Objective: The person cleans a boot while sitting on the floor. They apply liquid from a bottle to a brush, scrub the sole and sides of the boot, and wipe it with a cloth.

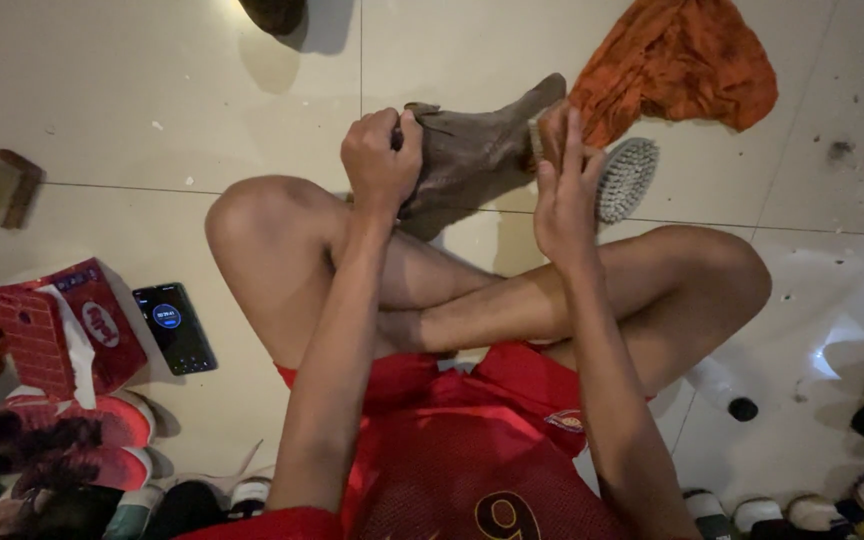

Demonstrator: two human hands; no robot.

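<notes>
Glossy pale tile floor [132, 120], dim light, person seated cross-legged w/ knees spread, red jersey at bottom centre.

Left hand [380, 160], upper centre of frame: fingers curled tight, clamped on the opening of a brown suede boot [472, 150]. Boot is held off the floor, toe pointing toward upper right.

Right hand [562, 185], just right of boot: fingers mostly straight and pressed together, thumb side hidden. It grips a scrub brush [624, 178], pale bristles facing the camera; brush head sits just beside the boot's toe end, contact not confirmed.

Surroundings: orange cloth [682, 60] crumpled at upper right, near the brush. Dark phone [175, 327] w/ lit screen at left, beside a red carton [62, 330]. Wooden-backed brush [10, 187] at far left. Pink shoes [62, 440] at lower left; more footwear along bottom and right edges.

Assessment, brushing step: boot should stay firmly braced by the left hand so strokes don't twist it. Bristles need turning to meet the suede flat; short, light strokes in one direction suit the nap. Rotate boot by the opening to reach each side. Poor light — check results close up.
</notes>
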